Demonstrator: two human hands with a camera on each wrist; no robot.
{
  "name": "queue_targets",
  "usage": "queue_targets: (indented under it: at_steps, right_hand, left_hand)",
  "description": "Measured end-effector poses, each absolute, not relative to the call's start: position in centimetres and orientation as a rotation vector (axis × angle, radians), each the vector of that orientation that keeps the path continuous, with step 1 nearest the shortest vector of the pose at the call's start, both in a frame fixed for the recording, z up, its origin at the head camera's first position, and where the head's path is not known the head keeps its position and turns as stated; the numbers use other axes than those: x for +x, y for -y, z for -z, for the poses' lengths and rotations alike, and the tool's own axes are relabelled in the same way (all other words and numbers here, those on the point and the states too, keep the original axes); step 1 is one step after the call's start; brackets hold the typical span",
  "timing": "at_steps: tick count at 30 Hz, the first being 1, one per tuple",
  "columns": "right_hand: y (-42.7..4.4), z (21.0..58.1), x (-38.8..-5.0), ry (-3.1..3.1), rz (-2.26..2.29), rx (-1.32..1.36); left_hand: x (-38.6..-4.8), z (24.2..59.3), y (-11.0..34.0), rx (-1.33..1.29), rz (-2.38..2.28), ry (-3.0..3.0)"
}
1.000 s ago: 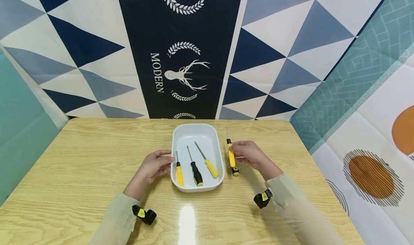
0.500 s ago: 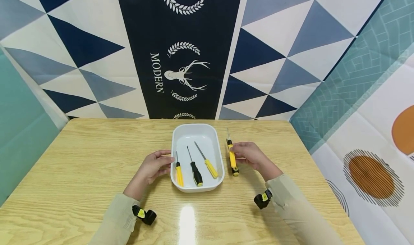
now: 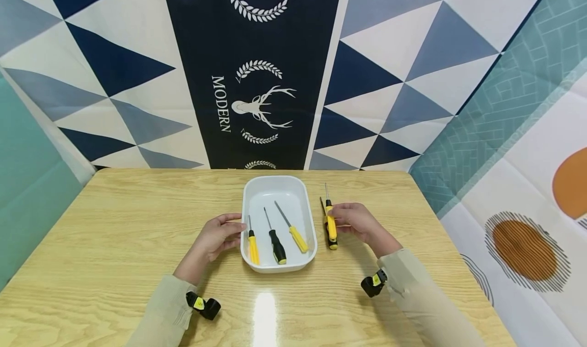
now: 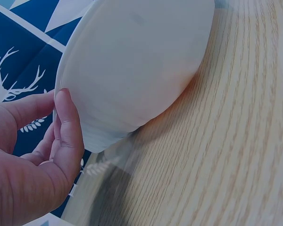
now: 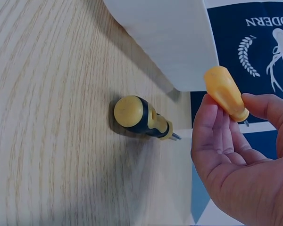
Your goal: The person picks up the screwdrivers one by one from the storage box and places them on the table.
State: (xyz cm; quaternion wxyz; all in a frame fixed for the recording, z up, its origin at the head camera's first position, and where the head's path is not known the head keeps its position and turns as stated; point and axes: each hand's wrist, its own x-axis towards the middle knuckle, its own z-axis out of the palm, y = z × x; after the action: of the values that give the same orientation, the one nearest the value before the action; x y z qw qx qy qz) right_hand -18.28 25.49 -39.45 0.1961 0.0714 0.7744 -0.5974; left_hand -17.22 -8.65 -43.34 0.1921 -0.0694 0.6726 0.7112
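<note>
My left hand (image 3: 216, 239) pinches the left rim of a white plastic tray (image 3: 275, 179), with thumb and fingers on either side of the rim in the left wrist view. Inside the tray lie three screwdrivers: a yellow-and-black one (image 3: 254, 247), a mostly black one (image 3: 277, 247) and a yellow one (image 3: 299, 239). Beyond the tray's right side, my right hand (image 3: 355, 220) holds a yellow-handled screwdriver (image 5: 222, 89) between thumb and fingers, raised off the table. Under it a black-and-yellow screwdriver (image 5: 132, 113) lies on the table, partly hidden in the head view.
A wooden table (image 3: 137, 224) carries everything, its back edge against a patterned cloth wall (image 3: 257, 41). Teal and white cloths hang at the sides. Small black cameras (image 3: 204, 306) sit on both sleeves.
My right hand and its screwdriver have shifted slightly right and toward me, uncovering more of the shaft of the screwdriver lying below. My left hand keeps its hold on the tray.
</note>
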Motion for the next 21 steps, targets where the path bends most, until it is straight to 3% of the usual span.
queue_targets:
  at_steps: [21]
  right_hand:
    - [-27.0,40.3,-18.1,-2.15,1.695,0.207]
  left_hand:
    - [-17.3,43.5,8.7,-0.204,-1.991,-1.88]
